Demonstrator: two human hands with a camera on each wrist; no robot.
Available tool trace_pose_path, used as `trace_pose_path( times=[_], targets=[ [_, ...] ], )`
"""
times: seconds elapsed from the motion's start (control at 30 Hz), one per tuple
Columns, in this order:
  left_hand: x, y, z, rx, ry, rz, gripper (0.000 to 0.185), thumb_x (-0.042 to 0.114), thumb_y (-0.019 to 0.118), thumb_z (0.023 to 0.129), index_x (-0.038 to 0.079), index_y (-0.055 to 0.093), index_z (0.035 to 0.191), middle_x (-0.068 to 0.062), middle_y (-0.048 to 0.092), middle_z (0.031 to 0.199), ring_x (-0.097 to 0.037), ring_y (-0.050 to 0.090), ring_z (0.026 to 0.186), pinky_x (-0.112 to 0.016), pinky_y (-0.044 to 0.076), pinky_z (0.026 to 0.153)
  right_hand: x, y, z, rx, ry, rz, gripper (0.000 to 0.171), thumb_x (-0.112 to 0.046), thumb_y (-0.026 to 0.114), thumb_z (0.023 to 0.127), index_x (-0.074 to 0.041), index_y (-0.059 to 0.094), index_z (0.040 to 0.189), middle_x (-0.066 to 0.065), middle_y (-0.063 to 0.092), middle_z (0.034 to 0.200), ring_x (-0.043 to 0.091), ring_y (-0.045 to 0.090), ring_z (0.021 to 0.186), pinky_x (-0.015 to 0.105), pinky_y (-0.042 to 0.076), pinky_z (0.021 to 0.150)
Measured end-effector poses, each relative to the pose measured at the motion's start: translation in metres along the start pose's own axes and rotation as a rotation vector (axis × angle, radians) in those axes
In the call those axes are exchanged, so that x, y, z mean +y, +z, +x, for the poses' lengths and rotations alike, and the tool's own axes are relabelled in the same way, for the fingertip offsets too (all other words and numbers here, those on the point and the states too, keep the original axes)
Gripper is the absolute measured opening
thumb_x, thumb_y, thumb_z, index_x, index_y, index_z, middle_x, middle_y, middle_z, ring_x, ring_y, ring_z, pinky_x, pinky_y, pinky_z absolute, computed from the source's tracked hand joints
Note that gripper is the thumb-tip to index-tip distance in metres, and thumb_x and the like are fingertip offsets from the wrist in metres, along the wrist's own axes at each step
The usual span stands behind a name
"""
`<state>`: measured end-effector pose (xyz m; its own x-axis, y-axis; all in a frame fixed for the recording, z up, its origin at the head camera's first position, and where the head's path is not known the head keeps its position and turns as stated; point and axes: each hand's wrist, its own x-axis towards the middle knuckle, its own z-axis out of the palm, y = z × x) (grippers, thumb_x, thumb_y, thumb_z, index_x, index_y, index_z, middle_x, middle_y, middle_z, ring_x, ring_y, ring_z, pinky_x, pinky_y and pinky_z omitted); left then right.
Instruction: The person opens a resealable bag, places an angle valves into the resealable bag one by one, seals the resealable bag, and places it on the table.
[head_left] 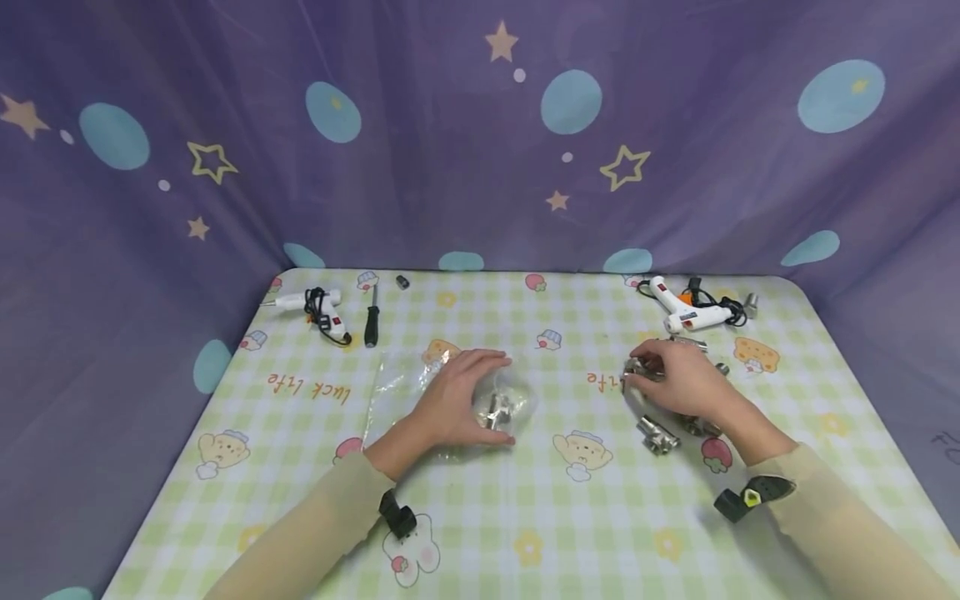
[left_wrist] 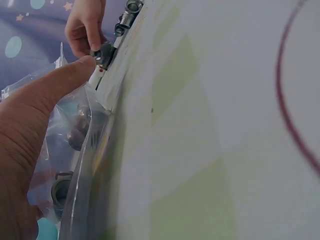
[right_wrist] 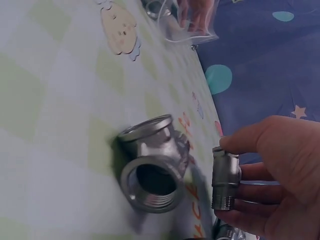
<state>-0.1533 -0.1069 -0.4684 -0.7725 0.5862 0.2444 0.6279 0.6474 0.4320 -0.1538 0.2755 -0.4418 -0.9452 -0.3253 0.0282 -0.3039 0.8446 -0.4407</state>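
While fingers (right_wrist: 256, 172) pinch a fitting (right_wrist: 225, 181) — tablecloth (head_left: 566, 398) separates hands (head_left: 456, 404) (head_left: 681, 379).

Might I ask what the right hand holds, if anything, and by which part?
The right hand holds a metal fitting by one end and its side.

Orange lettering (head_left: 307, 387) on the table cover (head_left: 465, 558), left of the left hand (head_left: 457, 400), reads "luck life" upside down. Similar, partly hidden print (head_left: 602, 382) beside the right hand (head_left: 678, 379) shows part of "life".
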Motion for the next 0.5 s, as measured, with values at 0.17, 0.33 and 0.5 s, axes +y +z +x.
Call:
trace_pose_path(
  times=[0.17,0.33,0.5],
  targets=[
    [-0.001,-0.001,-0.002,0.014,-0.004,0.007,0.113,0.067,0.098,0.056,0.017,0.06,0.15,0.002,0.058,0.153,-0.023,0.054,0.143,-0.048,0.043,0.124,-0.006,-0.005,0.004,0.004,0.022,0.074,0.028,-0.028,0.079,0.097,-0.011,0.073,0.118,0.009,0.079,0.107,0.028,0.076,0.099,0.051,0.062,0.086],
    [-0.003,0.002,0.0,0.026,0.008,0.002,0.114,0.068,0.098,0.056,0.017,0.059,0.15,0.003,0.058,0.153,-0.021,0.054,0.143,-0.046,0.045,0.123,-0.014,-0.01,0.005,0.023,0.051,0.167,0.029,-0.032,0.076,0.1,-0.011,0.072,0.12,0.011,0.08,0.111,0.03,0.078,0.102,0.049,0.064,0.085],
    [-0.004,0.0,-0.001,0.018,-0.006,-0.001,0.116,0.068,0.098,0.055,0.017,0.058,0.152,0.003,0.057,0.155,-0.022,0.054,0.144,-0.047,0.044,0.124,-0.023,-0.01,0.011,0.033,0.071,0.289,0.032,-0.035,0.074,0.101,-0.012,0.071,0.122,0.011,0.078,0.118,0.031,0.077,0.109,0.04,0.066,0.087]
  ],
)
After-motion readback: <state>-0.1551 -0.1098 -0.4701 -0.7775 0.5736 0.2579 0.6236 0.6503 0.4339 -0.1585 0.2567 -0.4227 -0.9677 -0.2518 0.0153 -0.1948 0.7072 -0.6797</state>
